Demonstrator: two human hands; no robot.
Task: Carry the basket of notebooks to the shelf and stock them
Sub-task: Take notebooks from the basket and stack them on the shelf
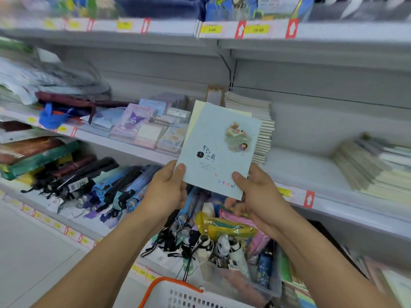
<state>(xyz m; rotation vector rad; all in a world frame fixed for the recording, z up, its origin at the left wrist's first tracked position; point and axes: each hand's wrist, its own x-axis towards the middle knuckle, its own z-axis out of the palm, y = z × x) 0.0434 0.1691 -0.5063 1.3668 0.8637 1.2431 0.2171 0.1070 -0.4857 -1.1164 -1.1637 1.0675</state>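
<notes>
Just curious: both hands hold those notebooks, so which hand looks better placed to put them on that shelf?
Probably the right hand. It grips the notebooks on the side nearest the notebook stack and the bare shelf beside it. The left hand holds the far corner, over the umbrellas.

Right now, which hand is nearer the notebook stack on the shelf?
Right. The right hand sits just below the notebook stack; the left hand is farther left, across the held notebook.

Bare forearms (115, 247), no sleeves.
</notes>
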